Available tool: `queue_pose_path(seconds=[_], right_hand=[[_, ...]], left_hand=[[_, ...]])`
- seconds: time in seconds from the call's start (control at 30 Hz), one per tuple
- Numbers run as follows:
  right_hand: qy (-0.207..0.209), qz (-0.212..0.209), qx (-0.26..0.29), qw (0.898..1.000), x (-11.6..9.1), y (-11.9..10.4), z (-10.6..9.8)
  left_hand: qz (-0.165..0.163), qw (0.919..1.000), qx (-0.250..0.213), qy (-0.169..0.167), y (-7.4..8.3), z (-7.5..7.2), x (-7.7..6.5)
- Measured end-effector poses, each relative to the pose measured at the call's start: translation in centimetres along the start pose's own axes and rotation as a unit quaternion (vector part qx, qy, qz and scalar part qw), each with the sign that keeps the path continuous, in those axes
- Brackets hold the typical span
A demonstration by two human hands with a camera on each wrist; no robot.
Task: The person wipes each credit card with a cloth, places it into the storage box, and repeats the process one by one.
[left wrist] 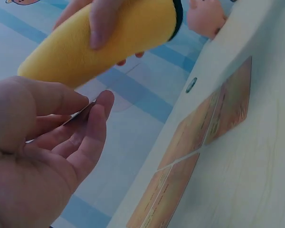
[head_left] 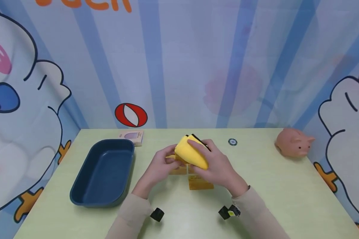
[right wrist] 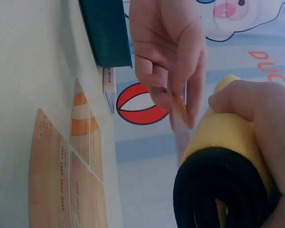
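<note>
My right hand (head_left: 219,166) grips a soft yellow cloth item with a black rim (head_left: 187,151); its exact kind is unclear. In the right wrist view its dark end shows layered folds around a hollow. Just left of it, my left hand (head_left: 160,164) pinches a thin golden-orange card (right wrist: 180,109) between thumb and fingers, seen nearly edge-on in the left wrist view. Below both hands, several similar printed golden cards (head_left: 201,183) lie side by side on the table, partly hidden in the head view.
A deep blue plastic basin (head_left: 103,201) stands at the left, with a small pinkish box (head_left: 139,139) behind it. A round chip (head_left: 232,142) lies toward the back, and a pink piggy bank (head_left: 293,143) sits at the table's right edge. A printed curtain (head_left: 185,66) hangs behind.
</note>
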State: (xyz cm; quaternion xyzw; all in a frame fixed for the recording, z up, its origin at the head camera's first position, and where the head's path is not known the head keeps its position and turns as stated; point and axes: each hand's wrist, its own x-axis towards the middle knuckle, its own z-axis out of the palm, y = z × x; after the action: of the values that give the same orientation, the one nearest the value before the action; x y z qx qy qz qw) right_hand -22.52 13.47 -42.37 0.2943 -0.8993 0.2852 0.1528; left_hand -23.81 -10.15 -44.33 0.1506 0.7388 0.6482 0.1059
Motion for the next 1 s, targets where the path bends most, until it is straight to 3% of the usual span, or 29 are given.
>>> queue_pose_path(seconds=[0.2, 0.4, 0.63, 0.77, 1.0], right_hand=[[0.011, -0.058, -0.068, 0.996, 0.0, -0.5, 0.9], [0.030, -0.078, -0.117, 0.990, -0.1, -0.7, 1.9], [0.074, -0.091, -0.168, 0.979, -0.1, -1.1, 3.1], [0.090, -0.087, -0.176, 0.976, -0.1, -1.2, 3.3], [0.083, -0.066, -0.152, 0.983, -0.3, -1.1, 3.1]], left_hand=[[0.014, 0.9996, -0.019, 0.017, 0.0, 0.4, -0.3], [0.025, 0.9985, -0.008, 0.048, 0.5, 0.7, -0.7], [0.052, 0.9971, -0.014, 0.053, 0.6, 0.8, -0.8], [0.061, 0.9965, -0.020, 0.053, 0.9, 1.0, -0.8], [0.050, 0.9958, -0.040, 0.064, 1.3, 1.2, -0.8]])
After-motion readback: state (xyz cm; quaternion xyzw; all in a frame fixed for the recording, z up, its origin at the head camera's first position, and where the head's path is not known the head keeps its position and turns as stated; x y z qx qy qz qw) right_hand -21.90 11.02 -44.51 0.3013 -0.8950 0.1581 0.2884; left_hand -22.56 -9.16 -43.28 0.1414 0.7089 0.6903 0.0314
